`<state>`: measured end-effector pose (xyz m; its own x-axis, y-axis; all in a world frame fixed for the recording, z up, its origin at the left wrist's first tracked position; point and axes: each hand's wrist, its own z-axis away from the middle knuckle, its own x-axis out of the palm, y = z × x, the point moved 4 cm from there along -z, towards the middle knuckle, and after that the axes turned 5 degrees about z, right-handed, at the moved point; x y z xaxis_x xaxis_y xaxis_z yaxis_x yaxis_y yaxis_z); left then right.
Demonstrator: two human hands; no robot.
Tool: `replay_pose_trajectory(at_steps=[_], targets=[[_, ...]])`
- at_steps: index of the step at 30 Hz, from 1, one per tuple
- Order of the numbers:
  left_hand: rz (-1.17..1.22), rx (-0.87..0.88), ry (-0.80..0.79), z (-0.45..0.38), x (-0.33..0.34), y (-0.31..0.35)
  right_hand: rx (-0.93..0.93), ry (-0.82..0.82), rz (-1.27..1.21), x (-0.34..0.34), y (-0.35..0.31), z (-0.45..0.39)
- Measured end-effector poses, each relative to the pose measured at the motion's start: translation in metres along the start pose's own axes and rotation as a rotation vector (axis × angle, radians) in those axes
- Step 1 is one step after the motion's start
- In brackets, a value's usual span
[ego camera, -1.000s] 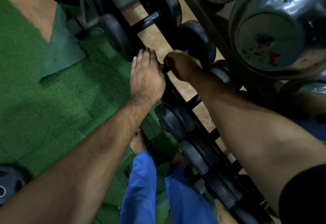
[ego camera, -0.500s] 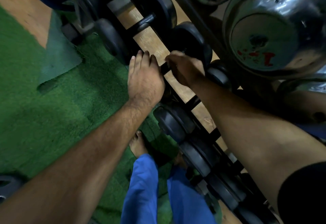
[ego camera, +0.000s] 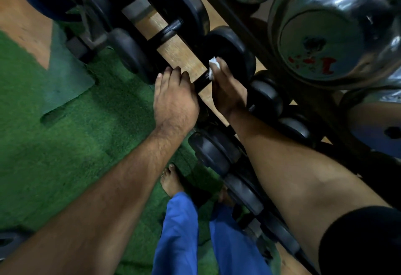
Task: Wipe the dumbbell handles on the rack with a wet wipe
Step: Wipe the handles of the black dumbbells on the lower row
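A row of black dumbbells lies on the low rack [ego camera: 221, 112]. My right hand [ego camera: 227, 89] grips the white wet wipe [ego camera: 213, 66] wrapped against the dark handle [ego camera: 201, 81] of one dumbbell, close to its far round head [ego camera: 232, 53]. My left hand [ego camera: 174, 99] lies flat over the near head of the same dumbbell, fingers straight and pointing away from me. That near head is hidden under the hand. The handle shows only as a short stretch between my two hands.
More black dumbbells [ego camera: 173, 29] sit further along the rack and nearer me [ego camera: 213, 151]. Large chrome dumbbell heads [ego camera: 323, 45] fill an upper shelf at right. Green turf [ego camera: 65, 144] covers the floor at left. My bare foot [ego camera: 170, 181] and blue trousers [ego camera: 180, 235] are below.
My right hand slid along the handle toward the far head, and the white wipe now shows at its fingertips. My left hand stayed in place on the near head.
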<state>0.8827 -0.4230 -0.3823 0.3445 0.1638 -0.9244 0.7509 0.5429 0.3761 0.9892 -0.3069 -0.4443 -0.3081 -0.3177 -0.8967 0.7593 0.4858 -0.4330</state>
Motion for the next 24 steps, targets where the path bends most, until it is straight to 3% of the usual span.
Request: replay_pose_trajectory(at_steps=[3, 10, 17, 20, 24], targets=[[0.003, 0.011, 0.009, 0.001, 0.003, -0.002, 0.052, 0.024, -0.008, 0.013, 0.008, 0.004], [0.019, 0.025, 0.009, 0.001, 0.003, -0.005, 0.310, 0.167, -0.362, 0.028, -0.001, 0.008], [0.021, 0.009, -0.012, 0.000, 0.003, -0.004, 0.597, 0.104, -0.414, 0.026, -0.010, 0.003], [0.027, 0.010, -0.002, -0.001, 0.003, -0.005, 0.794, 0.098, -0.612, 0.039, -0.007, -0.006], [0.033, 0.017, 0.015, 0.001, 0.006, -0.006, 0.948, -0.038, -0.715, 0.047, 0.000, -0.020]])
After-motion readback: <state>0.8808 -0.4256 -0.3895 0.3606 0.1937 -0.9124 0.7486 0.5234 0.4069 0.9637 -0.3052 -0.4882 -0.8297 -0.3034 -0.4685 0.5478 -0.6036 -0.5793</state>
